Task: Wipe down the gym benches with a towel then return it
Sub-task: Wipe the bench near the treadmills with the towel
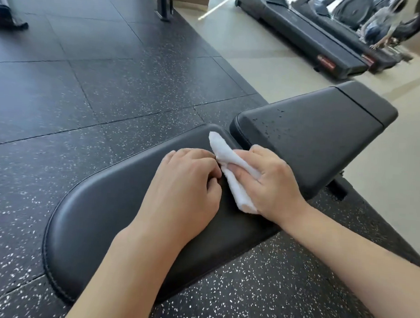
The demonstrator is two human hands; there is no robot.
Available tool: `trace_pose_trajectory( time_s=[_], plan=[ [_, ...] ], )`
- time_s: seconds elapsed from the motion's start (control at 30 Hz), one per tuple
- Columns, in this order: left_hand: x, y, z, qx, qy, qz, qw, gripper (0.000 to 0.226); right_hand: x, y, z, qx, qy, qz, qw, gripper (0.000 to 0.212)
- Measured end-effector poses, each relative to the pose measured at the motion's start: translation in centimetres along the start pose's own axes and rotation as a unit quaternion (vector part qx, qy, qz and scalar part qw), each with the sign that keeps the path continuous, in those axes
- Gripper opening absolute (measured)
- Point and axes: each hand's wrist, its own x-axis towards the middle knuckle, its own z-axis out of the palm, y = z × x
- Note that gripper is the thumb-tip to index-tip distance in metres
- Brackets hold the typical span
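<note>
Towel [230, 171] sits bunched between my two hands on the near pad [109, 202] of the bench, close to the gap where the far pad [312, 137] begins. My right hand [268, 181] grips it, fingers curled over the white cloth and thumb underneath, with one end poking up toward the pad's far edge and the other end trailing out by my wrist. My left hand [188, 184] lies knuckles-up on the surface just beside it, its fingers curled in and its fingertips pinching the towel's edge where the two hands meet. Both forearms reach in from the bottom of the view, bare.

The near pad is dark, smooth, rounded at the end nearest me, with a stitched seam along its rim. The far pad is tilted a little upward and carries a scatter of droplets [270, 126] on its near part; a seam line crosses it near the far end.

Under the bench is black speckled rubber floor [74, 83] laid in tiles. Beyond it a pale floor [248, 49] begins, and treadmills [308, 35] stand in a row on it at the upper right. A blurred person [391, 25] is crouched by them. At the upper left a dark mat edge [7, 17] shows, and a black stand [164, 3] rises near the top middle.
</note>
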Motion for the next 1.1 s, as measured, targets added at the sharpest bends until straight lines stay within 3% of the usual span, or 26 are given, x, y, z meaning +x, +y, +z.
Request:
trace_pose_trajectory(
  time_s=[0.17,0.37,0.5,0.7,0.97,1.1],
  plan=[
    [-1.7,-2.4,-1.3,-0.007,0.029,-0.01,1.0,0.022,6.9,-2.1,3.4,-0.018,-0.008,-0.01,1.0,0.017],
    [-1.7,-2.3,-1.7,0.002,0.032,-0.016,0.999,0.019,14.6,-3.8,6.8,-0.134,-0.078,0.021,0.988,0.041],
    [-2.0,-2.6,-1.6,-0.012,0.039,-0.017,0.999,0.02,17.2,-4.2,7.6,-0.108,-0.167,0.029,0.98,0.042],
    [-1.9,-2.6,-1.2,0.001,0.058,-0.019,0.998,0.017,17.9,-3.8,8.1,-0.108,-0.193,0.032,0.975,0.038],
    [-1.3,-1.4,-0.1,0.022,0.094,-0.047,0.994,0.017,16.8,-3.7,7.6,-0.1,-0.153,0.01,0.983,0.034],
    [-1.9,-1.4,-0.1,0.044,0.119,-0.069,0.99,0.018,15.0,-3.4,7.1,-0.066,-0.113,-0.048,0.99,0.031]
  ],
)
